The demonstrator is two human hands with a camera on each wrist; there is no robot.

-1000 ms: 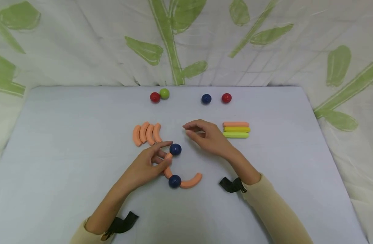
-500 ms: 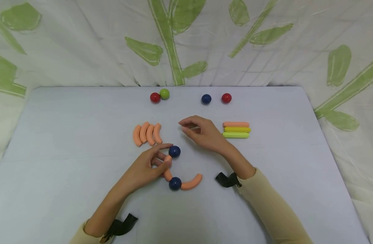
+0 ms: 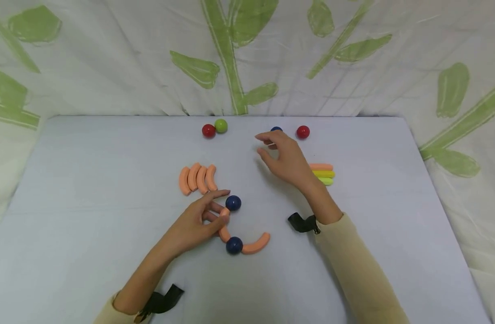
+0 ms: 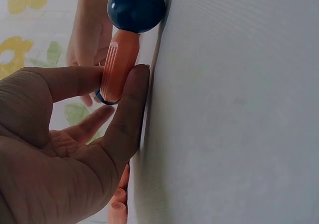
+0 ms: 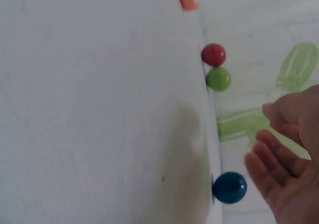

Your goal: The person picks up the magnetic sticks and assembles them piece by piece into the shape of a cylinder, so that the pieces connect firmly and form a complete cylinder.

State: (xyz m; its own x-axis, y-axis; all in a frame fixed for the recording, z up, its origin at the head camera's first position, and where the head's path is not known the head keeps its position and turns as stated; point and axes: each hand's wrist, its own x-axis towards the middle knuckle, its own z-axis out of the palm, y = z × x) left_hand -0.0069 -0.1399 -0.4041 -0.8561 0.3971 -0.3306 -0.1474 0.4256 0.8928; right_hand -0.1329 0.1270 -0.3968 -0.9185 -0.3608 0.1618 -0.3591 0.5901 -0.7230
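My left hand (image 3: pixel 196 222) pinches a curved orange stick (image 3: pixel 225 232) between thumb and fingers; the left wrist view shows this orange stick (image 4: pixel 117 67) up close. A dark blue ball (image 3: pixel 233 203) is at its far end and another dark blue ball (image 3: pixel 234 245) at its near end. From the near ball a second curved orange stick (image 3: pixel 257 244) extends to the right. My right hand (image 3: pixel 287 159) reaches over the back of the table with loosely bent fingers, holding nothing. Beyond its fingers lies a single blue ball (image 5: pixel 229 187), partly hidden by the hand in the head view.
Several curved orange sticks (image 3: pixel 198 178) lie side by side left of centre. A red ball (image 3: pixel 208 131) and a green ball (image 3: pixel 220 126) sit together near the back edge, another red ball (image 3: pixel 303 132) farther right. Straight orange, yellow and green sticks (image 3: pixel 324 173) show behind the right wrist.
My right hand has moved away toward the back of the table, now overlapping the far blue ball and the straight sticks. The left hand keeps its pinch almost in place.
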